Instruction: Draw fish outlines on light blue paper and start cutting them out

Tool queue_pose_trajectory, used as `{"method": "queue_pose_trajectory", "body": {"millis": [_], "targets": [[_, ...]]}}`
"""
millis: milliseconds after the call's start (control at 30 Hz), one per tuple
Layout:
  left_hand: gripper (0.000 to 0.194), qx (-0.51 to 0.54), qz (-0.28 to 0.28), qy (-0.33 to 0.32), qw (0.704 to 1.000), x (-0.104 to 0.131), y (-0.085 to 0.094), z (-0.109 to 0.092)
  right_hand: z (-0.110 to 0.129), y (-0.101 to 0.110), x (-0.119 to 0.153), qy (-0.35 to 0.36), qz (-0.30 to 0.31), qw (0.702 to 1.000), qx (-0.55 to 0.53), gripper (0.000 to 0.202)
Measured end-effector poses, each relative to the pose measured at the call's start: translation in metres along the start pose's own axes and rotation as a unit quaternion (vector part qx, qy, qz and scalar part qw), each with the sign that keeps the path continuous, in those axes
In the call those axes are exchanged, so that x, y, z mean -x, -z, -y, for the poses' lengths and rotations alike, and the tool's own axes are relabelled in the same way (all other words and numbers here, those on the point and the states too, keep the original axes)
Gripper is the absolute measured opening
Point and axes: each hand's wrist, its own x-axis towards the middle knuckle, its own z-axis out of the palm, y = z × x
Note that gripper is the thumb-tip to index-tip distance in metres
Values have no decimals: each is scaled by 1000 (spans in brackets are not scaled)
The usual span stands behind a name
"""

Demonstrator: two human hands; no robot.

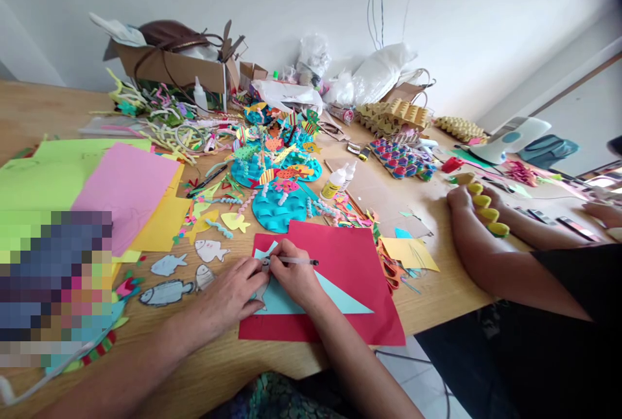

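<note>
My right hand point(297, 280) is closed around a pen point(307, 261), its translucent barrel pointing left and its dark end sticking out to the right. Under it lies a light blue piece of paper point(343, 301) with a slanted edge, on top of red sheets point(340, 254). With fingers spread, my left hand point(228, 296) presses on a small grey fish cutout point(260, 294) lying on the blue paper. The pen tip is near this cutout; my fingers hide part of it. Left of my hands lie several drawn paper fish, among them a dark-outlined one point(166, 292) and a light blue one point(168, 265).
Beyond the red sheets stand glue bottles point(334, 184) and a blue sea-like paper craft point(279, 208) with colourful fish. Orange scissors point(391, 273) lie at right, coloured sheets point(129, 192) at left. Another person's hands point(461, 202) hold a yellow egg-carton strip point(483, 201).
</note>
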Motion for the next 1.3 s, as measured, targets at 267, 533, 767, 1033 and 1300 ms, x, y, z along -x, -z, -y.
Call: {"method": "queue_pose_trajectory", "body": {"millis": [267, 533, 767, 1033, 1300], "targets": [[30, -7, 10, 2, 1000, -1, 4, -2, 0, 6, 8, 0, 9, 1000, 17, 8], [31, 3, 2, -6, 1000, 0, 3, 0, 3, 12, 26, -23, 24, 999, 22, 8], [31, 8, -1, -3, 1000, 0, 6, -3, 4, 11, 38, -14, 30, 999, 27, 9], [29, 22, -29, -22, 999, 2, 5, -3, 11, 8, 50, 8, 16, 998, 56, 10], [25, 29, -51, -37, 998, 2, 1, 0, 14, 2, 61, 26, 35, 996, 73, 10]]}}
